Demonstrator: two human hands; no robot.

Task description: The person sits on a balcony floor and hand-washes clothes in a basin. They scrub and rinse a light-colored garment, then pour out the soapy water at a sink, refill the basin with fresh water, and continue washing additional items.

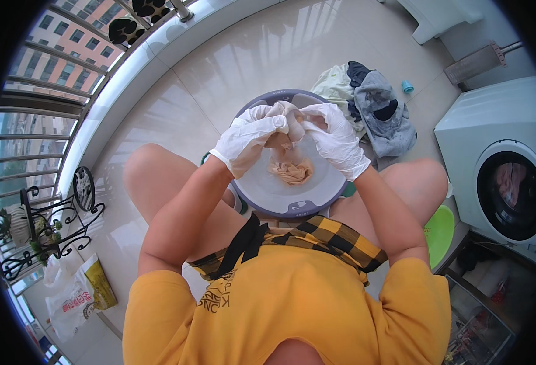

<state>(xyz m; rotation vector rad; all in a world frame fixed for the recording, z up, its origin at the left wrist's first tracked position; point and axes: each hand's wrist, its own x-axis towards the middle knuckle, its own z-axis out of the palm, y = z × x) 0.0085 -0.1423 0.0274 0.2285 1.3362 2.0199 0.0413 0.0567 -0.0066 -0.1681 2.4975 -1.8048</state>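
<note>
Both my hands wear thin white gloves and are raised over a round basin (259, 191) with a purple rim. My left hand (252, 137) grips one side of a bunched beige cloth (288, 116). On its other side, my right hand (334, 137) pinches the same cloth near its edge. Part of the cloth hangs down below my fingers. Another piece of tan fabric (293, 172) lies crumpled in what looks like cloudy water inside the basin. The fingertips are partly hidden by the folds.
Grey and pale green clothes (382, 114) lie heaped on the tiles beyond the basin, near a small blue cup (407, 86). A front-loading washing machine (491, 159) stands at right, above a green basin (439, 237). At left are a metal plant stand (67, 228) and a plastic bag (67, 296).
</note>
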